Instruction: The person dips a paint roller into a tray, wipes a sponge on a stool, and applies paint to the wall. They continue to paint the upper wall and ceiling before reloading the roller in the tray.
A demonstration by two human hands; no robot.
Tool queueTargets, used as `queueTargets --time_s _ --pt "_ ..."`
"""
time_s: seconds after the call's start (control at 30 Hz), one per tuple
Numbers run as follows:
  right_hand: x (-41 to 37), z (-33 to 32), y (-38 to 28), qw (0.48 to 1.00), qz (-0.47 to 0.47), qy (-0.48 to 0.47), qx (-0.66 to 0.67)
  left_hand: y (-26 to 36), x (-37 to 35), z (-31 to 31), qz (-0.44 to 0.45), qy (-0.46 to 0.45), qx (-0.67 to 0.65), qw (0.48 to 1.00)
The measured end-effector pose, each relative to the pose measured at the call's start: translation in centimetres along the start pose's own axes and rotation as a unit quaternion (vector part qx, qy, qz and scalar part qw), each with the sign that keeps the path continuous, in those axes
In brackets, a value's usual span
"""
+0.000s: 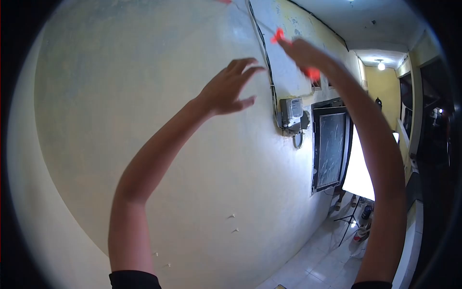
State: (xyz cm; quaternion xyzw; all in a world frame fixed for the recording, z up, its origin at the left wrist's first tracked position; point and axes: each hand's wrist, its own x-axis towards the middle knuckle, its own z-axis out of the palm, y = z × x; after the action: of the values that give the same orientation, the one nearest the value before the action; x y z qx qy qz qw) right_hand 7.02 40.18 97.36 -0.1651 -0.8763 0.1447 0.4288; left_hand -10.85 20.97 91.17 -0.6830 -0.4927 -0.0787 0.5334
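Observation:
My left hand point(231, 89) is raised in front of the pale wall point(144, 96) with its fingers apart and nothing in them. Higher up and to the right, my right hand point(303, 54) is closed around a red-handled tool point(313, 74). Bright red shows on both sides of that fist, and a thin grey shaft seems to run up and left towards another red bit at the top edge. Motion blur and the frame edge hide what kind of tool it is. Black cables point(267, 62) run down the wall between my hands.
An electricity meter point(291, 111) is mounted below the cables, left of a dark-framed window point(331, 149). A bright white light panel point(358, 168) stands on a tripod point(347, 221) over the tiled floor point(308, 262). Several small pegs point(233, 216) stick out low on the wall.

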Motion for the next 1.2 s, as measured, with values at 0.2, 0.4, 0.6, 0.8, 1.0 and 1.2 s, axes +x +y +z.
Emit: queueTargets --time_s 0.2,0.4,0.6,0.8,1.0,1.2 --pt "7.7 -5.7 -2.4 0.992 0.024 0.072 -0.104 -1.9 0.1 0.5 -0.082 0.07 -0.045 0.993" --pt "1.7 2.8 9.2 0.997 -0.048 0.005 -0.053 -5.1 -3.8 0.0 -0.032 0.051 0.019 0.998" --pt "0.8 1.3 9.5 0.998 -0.037 0.05 -0.021 -7.9 -4.5 -2.5 -0.006 0.056 0.068 0.996" --pt "12.5 -7.7 0.9 0.975 -0.055 0.136 -0.164 -7.8 -2.8 -1.0 -0.049 0.089 0.072 0.992" --pt "15.2 -10.5 -2.7 0.982 -0.014 0.118 -0.147 -8.5 -6.8 -1.0 -0.131 0.084 0.056 0.986" --pt "12.3 -9.1 -0.4 0.985 -0.03 0.099 -0.138 -12.3 -9.2 -9.0 -0.094 0.088 0.161 0.978"
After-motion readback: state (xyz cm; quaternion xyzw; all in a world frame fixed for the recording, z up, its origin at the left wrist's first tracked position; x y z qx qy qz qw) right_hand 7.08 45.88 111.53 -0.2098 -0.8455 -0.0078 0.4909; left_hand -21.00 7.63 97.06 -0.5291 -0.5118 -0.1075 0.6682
